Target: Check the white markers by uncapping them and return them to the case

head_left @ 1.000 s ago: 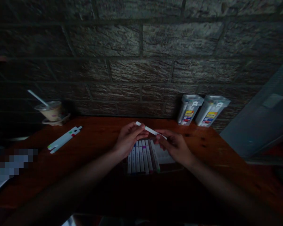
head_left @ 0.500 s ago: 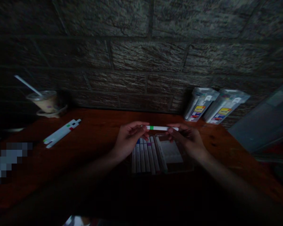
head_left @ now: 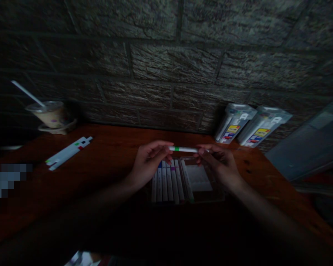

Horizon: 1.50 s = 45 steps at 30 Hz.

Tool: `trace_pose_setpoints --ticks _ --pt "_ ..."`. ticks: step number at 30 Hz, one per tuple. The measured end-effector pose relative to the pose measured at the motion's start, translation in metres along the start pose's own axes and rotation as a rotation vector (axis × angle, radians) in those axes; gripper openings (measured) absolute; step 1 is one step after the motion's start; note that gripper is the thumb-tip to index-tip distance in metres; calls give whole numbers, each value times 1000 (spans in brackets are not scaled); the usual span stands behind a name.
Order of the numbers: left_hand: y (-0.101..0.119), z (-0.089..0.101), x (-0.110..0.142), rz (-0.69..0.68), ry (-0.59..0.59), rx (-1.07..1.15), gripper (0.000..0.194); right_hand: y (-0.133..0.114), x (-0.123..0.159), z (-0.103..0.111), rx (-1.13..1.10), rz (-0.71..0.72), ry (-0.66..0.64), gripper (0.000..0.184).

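The left hand (head_left: pixel 150 160) pinches the green-banded end of a slim white marker (head_left: pixel 185 149), the right hand (head_left: pixel 221 163) its other end. Its long axis runs crosswise between them, near the far edge of an open clear plastic case (head_left: pixel 204 201) on the brown wooden table (head_left: pixel 113 142).

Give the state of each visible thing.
White green-banded marker: held nearly level
Left hand: gripping its left end
Right hand: gripping its right end
Clear plastic case: open, white markers inside
Tall clear plastic boxes: standing, apparently closed
Clear plastic cup: upright, lidded
Loose white markers: lying together
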State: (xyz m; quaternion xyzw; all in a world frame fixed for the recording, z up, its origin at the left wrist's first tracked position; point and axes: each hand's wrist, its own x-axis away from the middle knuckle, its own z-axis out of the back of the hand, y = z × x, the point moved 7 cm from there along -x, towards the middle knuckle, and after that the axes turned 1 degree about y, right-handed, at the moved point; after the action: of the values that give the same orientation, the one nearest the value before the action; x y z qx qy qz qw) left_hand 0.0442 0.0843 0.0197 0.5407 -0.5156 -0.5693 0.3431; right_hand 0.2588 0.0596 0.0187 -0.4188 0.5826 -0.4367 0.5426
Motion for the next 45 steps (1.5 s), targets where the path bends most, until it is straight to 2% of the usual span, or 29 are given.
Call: trace_pose_setpoints --ticks 5,8,15,19,30,45 --pt "1 1 0 10 14 -30 14 1 1 2 68 -13 11 22" --pt "-2 0 0 41 0 32 14 4 0 5 73 -20 32 22" --pt "-9 -14 3 129 -221 358 21 10 -3 7 -194 -74 33 21" --pt "-5 -18 4 124 -274 465 23 11 -3 3 -301 -118 12 21" --pt "1 -22 6 104 -301 462 24 9 -3 1 -327 -118 -2 19" --pt "-5 -20 6 224 -290 463 18 1 0 1 -202 -39 -40 12"
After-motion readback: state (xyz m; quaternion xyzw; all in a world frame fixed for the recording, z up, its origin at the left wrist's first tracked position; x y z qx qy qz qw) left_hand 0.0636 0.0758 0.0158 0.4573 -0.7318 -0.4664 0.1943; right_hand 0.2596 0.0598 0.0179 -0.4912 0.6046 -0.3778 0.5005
